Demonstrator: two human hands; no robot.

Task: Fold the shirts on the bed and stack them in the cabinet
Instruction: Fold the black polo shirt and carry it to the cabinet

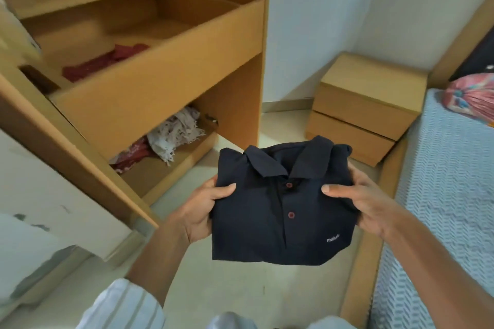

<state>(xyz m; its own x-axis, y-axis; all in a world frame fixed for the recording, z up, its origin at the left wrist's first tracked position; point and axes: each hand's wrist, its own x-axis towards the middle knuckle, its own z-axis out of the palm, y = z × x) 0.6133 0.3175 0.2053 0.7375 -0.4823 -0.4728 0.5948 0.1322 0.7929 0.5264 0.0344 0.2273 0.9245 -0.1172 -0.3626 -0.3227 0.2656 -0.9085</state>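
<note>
Carrying a folded navy shirt (280, 205) toward the open drawer (160, 77) far left, left hand (203, 203) and right hand (358, 200) pinching its edges; keeping it level, probably, for stacking flat.

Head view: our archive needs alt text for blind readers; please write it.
Two hands, left hand and right hand, hold a folded navy polo shirt above the floor, facing a wooden cabinet's open drawer with a dark red garment inside.
</note>
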